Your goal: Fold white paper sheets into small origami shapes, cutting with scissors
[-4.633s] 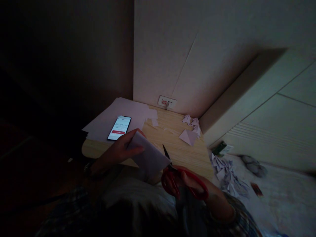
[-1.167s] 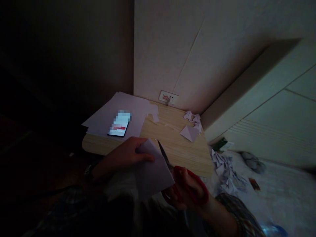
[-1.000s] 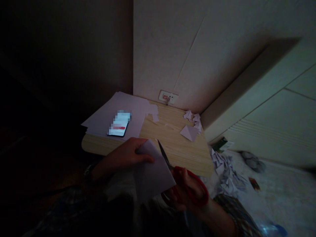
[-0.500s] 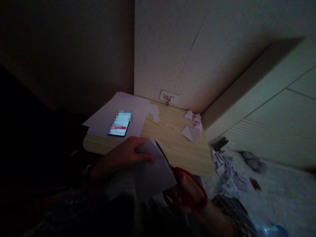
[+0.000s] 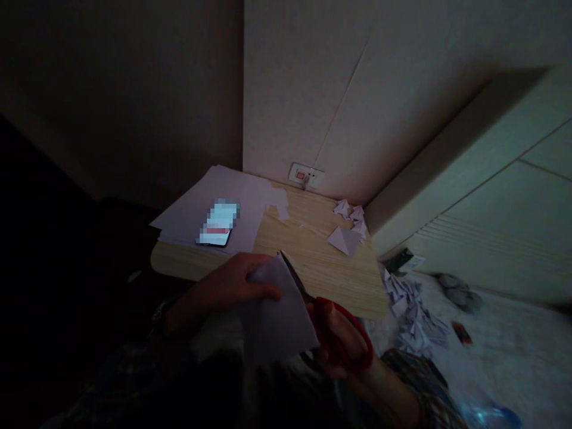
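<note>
My left hand (image 5: 227, 283) pinches a white sheet of paper (image 5: 279, 319) between thumb and fingers, above my lap at the table's near edge. My right hand (image 5: 348, 345) grips red-handled scissors (image 5: 319, 319), fingers through the loops. The dark blades lie along the paper's right edge, their tips near its top corner. How far the blades are apart is hard to make out in the dim light. The lower part of the paper fades into shadow.
On the wooden table (image 5: 308, 262) are large paper sheets (image 5: 187, 208) with a lit phone (image 5: 218, 223), paper scraps (image 5: 279, 201), a folded square (image 5: 345, 239) and several small folded pieces (image 5: 343, 207). More folded papers (image 5: 413, 322) lie in a heap at right. A wall socket (image 5: 306, 176) sits behind.
The thin strip of paper beside the blades no longer shows. The paper's top corner has dropped slightly, and the blades look more closed along its edge.
</note>
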The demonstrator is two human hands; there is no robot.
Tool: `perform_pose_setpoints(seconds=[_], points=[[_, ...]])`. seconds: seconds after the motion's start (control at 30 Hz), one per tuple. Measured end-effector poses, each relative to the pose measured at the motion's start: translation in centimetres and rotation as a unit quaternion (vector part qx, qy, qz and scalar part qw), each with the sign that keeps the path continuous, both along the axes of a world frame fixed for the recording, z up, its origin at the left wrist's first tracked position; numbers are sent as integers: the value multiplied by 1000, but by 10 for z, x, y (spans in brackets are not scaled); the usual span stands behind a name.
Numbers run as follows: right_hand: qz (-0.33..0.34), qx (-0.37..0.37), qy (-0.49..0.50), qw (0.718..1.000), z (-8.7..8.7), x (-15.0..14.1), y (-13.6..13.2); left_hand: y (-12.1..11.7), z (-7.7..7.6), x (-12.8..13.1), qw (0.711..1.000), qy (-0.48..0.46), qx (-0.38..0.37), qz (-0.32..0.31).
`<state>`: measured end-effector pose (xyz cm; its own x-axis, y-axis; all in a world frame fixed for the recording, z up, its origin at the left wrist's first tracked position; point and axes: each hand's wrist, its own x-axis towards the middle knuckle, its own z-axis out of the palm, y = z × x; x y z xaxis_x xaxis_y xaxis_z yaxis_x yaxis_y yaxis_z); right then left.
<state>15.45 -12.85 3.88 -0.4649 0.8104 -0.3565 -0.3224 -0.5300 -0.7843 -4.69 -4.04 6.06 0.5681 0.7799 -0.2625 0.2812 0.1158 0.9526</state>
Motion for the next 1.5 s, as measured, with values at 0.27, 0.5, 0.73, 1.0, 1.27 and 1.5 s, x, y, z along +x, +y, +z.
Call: perform_pose_setpoints(seconds=[0.27, 0.5, 0.73, 1.0, 1.27, 1.5], points=[[-186, 196, -176, 947, 30, 48, 50, -3, -8, -5, 1000, 10, 16, 22], [-153, 332, -630, 685, -61, 74, 93, 9, -8, 0, 990, -52, 33, 127], [-99, 317, -721, 608, -65, 69, 108, 15, -20, 2, 968, -44, 33, 243], [-174, 342, -365, 848, -13, 22, 70, 21, -33, 17, 940, -76, 33, 331], [-281, 285, -322, 858, -7, 14, 71, 23, -47, 15, 928, -138, 15, 345], [-208, 277, -404, 847, -17, 1, 73, 23, -56, 27, 934, -145, -26, 324]])
